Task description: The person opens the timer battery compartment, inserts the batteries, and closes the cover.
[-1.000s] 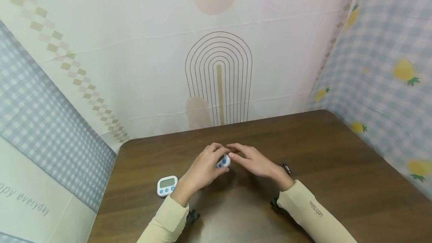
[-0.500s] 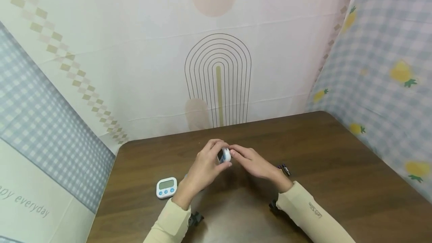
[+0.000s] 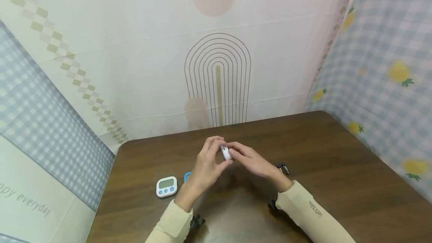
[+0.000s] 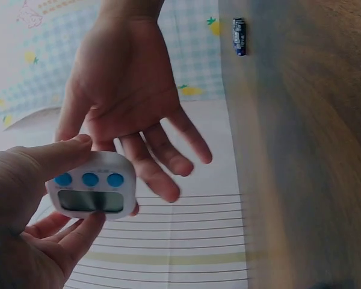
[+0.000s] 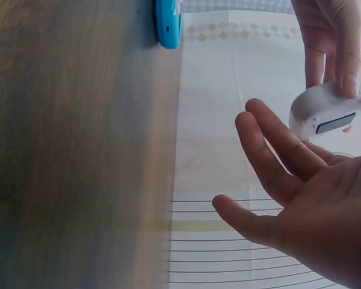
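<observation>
Left hand [image 3: 207, 164]: thumb and fingers curled, gripping the white timer [image 4: 91, 186] at opposite edges
Right hand [image 3: 251, 161]: three fingers loosely extended, thumb and forefinger at the white timer, cannot tell whether pinching
Timer's place: raised above the table [image 3: 303, 141], between both hands

Booth-like place: patterned cloths [image 3: 145, 74], table [image 3: 327, 149]
</observation>
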Tool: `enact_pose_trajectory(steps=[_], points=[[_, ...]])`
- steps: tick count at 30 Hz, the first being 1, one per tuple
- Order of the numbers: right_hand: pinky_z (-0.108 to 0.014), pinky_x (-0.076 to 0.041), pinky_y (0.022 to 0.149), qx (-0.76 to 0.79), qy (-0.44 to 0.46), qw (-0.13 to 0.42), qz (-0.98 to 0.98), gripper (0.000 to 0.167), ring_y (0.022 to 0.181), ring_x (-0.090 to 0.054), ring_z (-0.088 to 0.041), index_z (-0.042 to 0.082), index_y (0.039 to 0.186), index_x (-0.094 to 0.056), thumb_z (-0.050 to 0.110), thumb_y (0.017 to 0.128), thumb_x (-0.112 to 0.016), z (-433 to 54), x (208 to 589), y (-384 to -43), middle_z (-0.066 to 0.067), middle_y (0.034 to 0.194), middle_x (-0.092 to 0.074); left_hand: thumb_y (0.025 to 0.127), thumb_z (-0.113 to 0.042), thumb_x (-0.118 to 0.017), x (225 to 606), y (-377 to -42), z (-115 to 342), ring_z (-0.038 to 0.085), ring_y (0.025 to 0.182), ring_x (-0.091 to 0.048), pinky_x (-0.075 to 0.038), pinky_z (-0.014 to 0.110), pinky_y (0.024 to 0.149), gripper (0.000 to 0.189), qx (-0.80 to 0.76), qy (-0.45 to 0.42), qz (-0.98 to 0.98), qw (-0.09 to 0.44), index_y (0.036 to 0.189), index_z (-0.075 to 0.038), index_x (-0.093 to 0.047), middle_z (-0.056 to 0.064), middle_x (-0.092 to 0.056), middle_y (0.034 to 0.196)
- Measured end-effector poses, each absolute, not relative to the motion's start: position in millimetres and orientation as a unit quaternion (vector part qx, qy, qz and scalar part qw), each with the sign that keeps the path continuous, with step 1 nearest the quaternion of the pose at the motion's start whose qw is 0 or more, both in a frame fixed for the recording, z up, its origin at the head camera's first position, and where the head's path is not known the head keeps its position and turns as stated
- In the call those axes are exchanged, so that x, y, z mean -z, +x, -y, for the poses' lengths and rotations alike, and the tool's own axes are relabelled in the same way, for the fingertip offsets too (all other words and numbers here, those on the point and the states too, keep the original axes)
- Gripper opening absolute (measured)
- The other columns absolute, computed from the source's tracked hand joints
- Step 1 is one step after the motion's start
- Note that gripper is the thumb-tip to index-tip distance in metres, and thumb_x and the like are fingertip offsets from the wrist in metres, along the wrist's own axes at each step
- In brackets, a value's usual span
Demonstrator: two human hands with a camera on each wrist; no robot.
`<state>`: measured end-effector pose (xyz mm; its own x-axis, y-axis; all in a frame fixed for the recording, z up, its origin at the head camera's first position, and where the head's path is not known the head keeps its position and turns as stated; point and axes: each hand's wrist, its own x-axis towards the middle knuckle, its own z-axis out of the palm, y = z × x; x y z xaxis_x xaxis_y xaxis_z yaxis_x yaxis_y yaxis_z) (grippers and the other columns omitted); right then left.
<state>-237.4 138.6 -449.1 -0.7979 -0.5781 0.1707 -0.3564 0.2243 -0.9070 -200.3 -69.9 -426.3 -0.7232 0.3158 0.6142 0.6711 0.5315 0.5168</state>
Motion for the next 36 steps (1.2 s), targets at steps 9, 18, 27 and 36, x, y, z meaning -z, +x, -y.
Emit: enact_pose_trajectory(steps=[9,18,27,36], points=[[-0.033,-0.059,0.094,0.609,-0.275,0.107,-0.736,0.043,0.111,-0.068,-0.018,-0.002,0.146,-0.045,0.025,0.113,-0.051,-140.3,445.8,-235.6,-0.024,0.133,-0.063,0.084,-0.001,-0.088,429.2,-199.5,61.0,0.03,0.124,-0.067,-0.059,0.033,0.102,0.05,0.443,-0.306,0.812,0.224,0.125,-0.003,-0.059,0.016,-0.054,0.14],[-0.053,-0.061,0.092,0.63,-0.255,0.114,-0.725,0.045,0.096,-0.07,-0.016,-0.005,0.145,-0.038,0.02,0.112,-0.055,-138.1,444.2,-234.5,-0.02,0.117,-0.071,0.081,0.007,-0.087,432.7,-199.9,57.3,0.032,0.12,-0.069,-0.059,0.025,0.097,0.05,0.491,-0.306,0.785,0.22,0.124,0.002,-0.061,0.017,-0.053,0.14],[-0.037,-0.06,0.072,0.645,-0.264,0.079,-0.713,0.043,0.078,-0.064,-0.029,-0.004,0.145,-0.04,0.012,0.109,-0.058,-135.8,440.1,-234.4,-0.009,0.096,-0.069,0.082,0.006,-0.087,430.0,-200.2,60.5,0.033,0.122,-0.067,-0.06,0.026,0.094,0.051,0.501,-0.284,0.786,0.226,0.125,0.003,-0.06,0.021,-0.054,0.141],[-0.028,-0.057,0.067,0.663,-0.238,0.07,-0.706,0.042,0.079,-0.062,-0.018,0.002,0.147,-0.045,0.011,0.108,-0.06,-135.4,434.6,-229.9,-0.009,0.101,-0.07,0.082,0.005,-0.088,429.1,-200.0,61.6,0.034,0.123,-0.067,-0.062,0.025,0.09,0.051,0.507,-0.276,0.783,0.232,0.126,0.002,-0.063,0.022,-0.056,0.142]])
